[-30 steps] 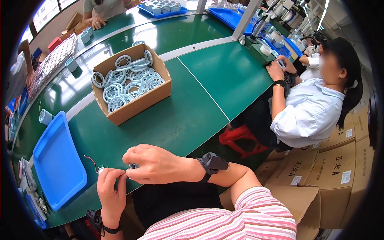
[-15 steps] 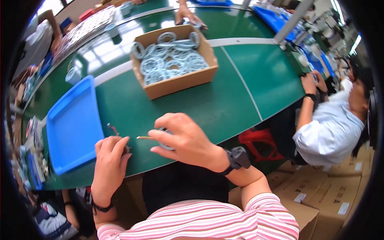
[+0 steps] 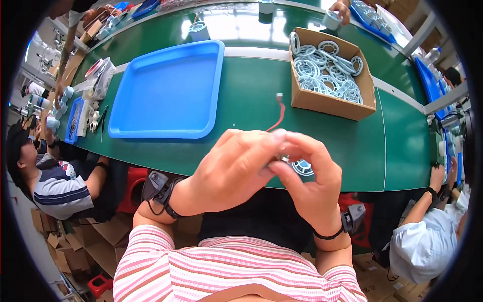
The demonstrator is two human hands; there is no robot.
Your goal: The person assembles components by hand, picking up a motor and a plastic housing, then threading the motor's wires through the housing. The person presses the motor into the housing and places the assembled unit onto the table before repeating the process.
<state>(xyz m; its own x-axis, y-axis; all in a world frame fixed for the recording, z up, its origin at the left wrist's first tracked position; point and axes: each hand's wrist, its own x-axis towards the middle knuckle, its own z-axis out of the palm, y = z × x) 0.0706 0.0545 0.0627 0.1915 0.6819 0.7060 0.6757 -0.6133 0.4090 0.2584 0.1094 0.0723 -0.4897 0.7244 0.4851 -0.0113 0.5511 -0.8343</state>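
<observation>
At the far left of the frame we see a seated person in a striped shirt beside the green table. Above them, at the table's left end, lies a small blue tray of parts. To its right a large blue tray rests flat on the table, upper centre-left.

In the lower centre our left hand comes in from the left, its fingers curled and pressed together with the thumb against a small part that we cannot make out. A thin red wire with a small pale connector rises from that pinch toward the upper centre. Our right hand meets the left one, its fingertips pinching the same spot, and a white ring-shaped part shows just behind its fingers, over the table's near edge.

In the upper right sits a cardboard box of white rings. At the lower right edge another person in a white shirt sits.
</observation>
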